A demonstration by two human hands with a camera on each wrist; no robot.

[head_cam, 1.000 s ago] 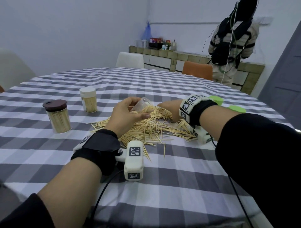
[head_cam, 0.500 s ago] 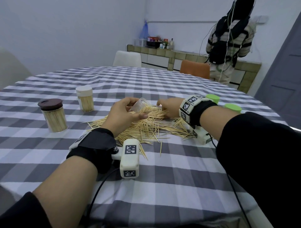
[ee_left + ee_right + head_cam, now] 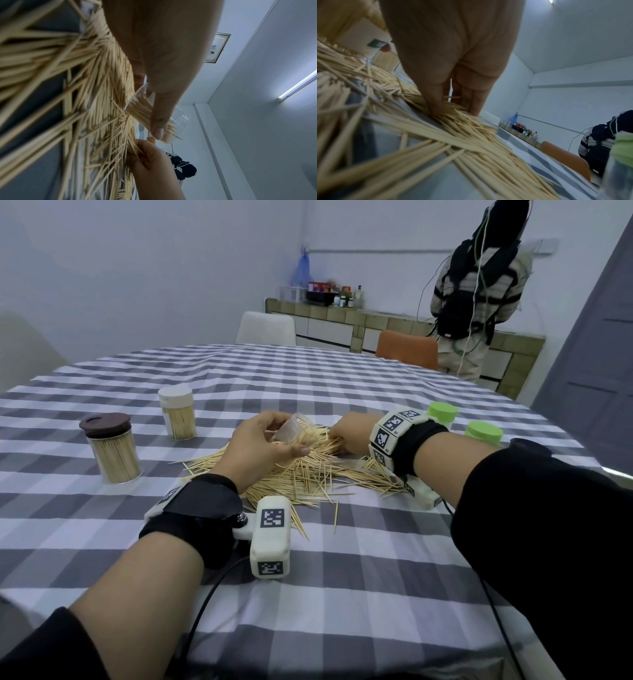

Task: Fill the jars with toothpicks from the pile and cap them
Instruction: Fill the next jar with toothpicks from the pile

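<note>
A pile of toothpicks (image 3: 308, 474) lies spread on the checked tablecloth (image 3: 342, 577). My left hand (image 3: 260, 446) grips a clear open jar (image 3: 296, 433) tilted on its side over the pile; the jar (image 3: 154, 116) is partly filled with toothpicks. Just right of it, my right hand (image 3: 349, 433) reaches into the pile, and its thumb and fingers (image 3: 436, 105) pinch a bunch of toothpicks (image 3: 457, 116) on the cloth. A full jar with a brown cap (image 3: 111, 448) and a full one with a white cap (image 3: 177, 417) stand at the left.
Two green-capped jars (image 3: 462, 422) stand behind my right wrist. A white chair (image 3: 265, 328) and an orange chair (image 3: 407, 354) are at the table's far side. A person (image 3: 476, 289) stands at a counter at the back right.
My right hand has slid left into the pile toward the jar. The left hand keeps the jar tilted in nearly the same place.
</note>
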